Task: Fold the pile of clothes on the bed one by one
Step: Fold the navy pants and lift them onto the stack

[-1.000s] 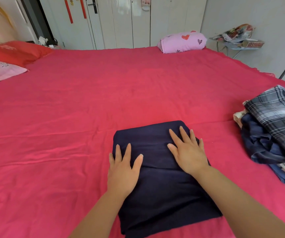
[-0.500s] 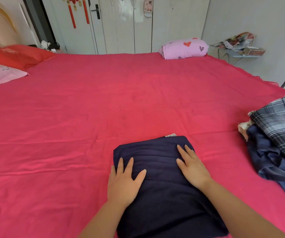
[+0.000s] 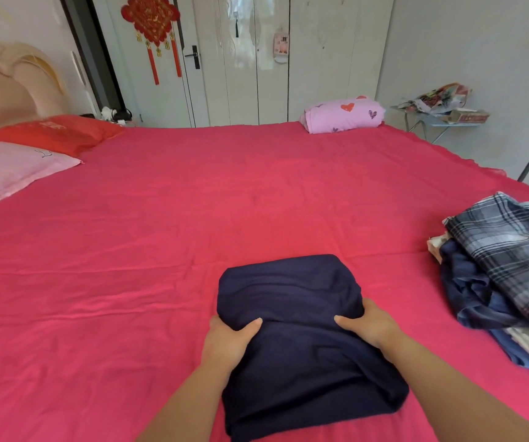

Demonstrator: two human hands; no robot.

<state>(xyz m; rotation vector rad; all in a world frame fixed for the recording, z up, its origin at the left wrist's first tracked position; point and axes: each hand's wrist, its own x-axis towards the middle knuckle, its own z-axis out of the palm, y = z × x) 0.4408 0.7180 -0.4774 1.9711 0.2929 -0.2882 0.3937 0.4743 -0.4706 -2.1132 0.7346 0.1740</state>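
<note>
A folded navy garment (image 3: 295,333) lies on the red bed sheet (image 3: 129,250) near the front edge. My left hand (image 3: 228,341) grips its left side, thumb on top and fingers tucked under the cloth. My right hand (image 3: 368,323) grips its right side the same way. The garment's middle bunches up between the two thumbs. A pile of clothes (image 3: 505,275) sits at the right edge of the bed, with a grey plaid shirt on top of dark blue fabric.
A pink pillow (image 3: 11,173) and a red pillow (image 3: 55,132) lie at the left by the headboard. A folded pink heart-print cloth (image 3: 342,118) rests at the bed's far edge. A small cluttered table (image 3: 441,113) stands beyond the right corner.
Both hands went from lying flat on top of the navy garment to gripping its sides with fingers underneath. The view has tilted up a little.
</note>
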